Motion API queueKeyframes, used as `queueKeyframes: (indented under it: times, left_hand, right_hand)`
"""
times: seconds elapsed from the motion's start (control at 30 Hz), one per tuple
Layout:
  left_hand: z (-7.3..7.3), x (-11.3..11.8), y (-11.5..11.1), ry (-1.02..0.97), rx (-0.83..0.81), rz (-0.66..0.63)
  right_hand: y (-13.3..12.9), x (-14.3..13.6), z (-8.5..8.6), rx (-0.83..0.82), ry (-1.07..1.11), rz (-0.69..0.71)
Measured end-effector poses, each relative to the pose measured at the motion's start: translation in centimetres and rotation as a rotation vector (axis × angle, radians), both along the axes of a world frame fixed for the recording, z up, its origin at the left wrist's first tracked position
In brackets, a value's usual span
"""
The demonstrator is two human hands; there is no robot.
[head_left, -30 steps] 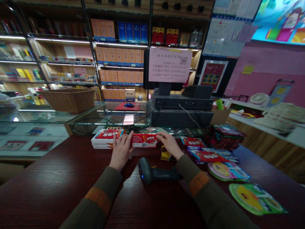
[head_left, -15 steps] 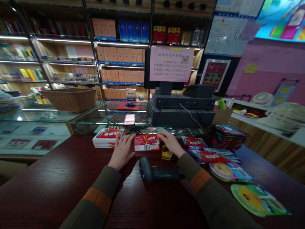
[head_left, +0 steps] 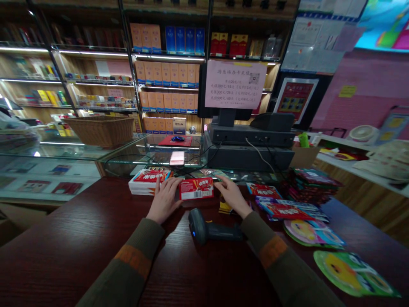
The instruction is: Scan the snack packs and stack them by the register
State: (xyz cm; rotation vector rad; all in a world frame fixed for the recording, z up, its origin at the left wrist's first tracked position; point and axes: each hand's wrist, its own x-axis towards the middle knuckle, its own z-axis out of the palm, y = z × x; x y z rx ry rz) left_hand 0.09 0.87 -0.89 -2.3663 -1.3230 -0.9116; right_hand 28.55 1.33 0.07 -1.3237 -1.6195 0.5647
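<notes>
A red packet with a barcode point(head_left: 196, 189) stands between my two hands on the dark wooden counter. My left hand point(head_left: 165, 198) is at its left end, fingers spread, touching the packet's edge and close to a stack of white and red boxes point(head_left: 149, 181). At the right end, my right hand point(head_left: 232, 196) has its fingers curved and apart, just beside the packet's edge. Under and beside the right palm lie small yellow packets point(head_left: 225, 206). A black barcode scanner point(head_left: 209, 230) lies in front of the packet, between my forearms.
Red and purple packets point(head_left: 287, 209), a dark red stack point(head_left: 313, 185) and two round-topped colourful packs point(head_left: 353, 273) lie on the right. Behind the counter point(head_left: 79, 256) stand a monitor with a pink sign point(head_left: 235, 85) and a wicker basket point(head_left: 102, 130) on glass cases.
My right hand's fingers have loosened and come slightly away from the packet's right end. The whole view has shifted a little, moving the scene to the right.
</notes>
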Motion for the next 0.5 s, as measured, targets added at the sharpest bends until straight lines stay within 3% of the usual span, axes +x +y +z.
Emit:
queueKeyframes:
  times: [0.27,0.5]
  left_hand:
    - [-0.1,-1.0,0.3,-0.02,0.022,0.071]
    - [-0.4,-2.0,0.3,-0.016,0.044,0.097]
  right_hand:
    - [-5.3,0.6,0.2,0.197,-0.339,-0.01]
    - [-8.8,1.0,0.2,0.3,-0.591,0.185]
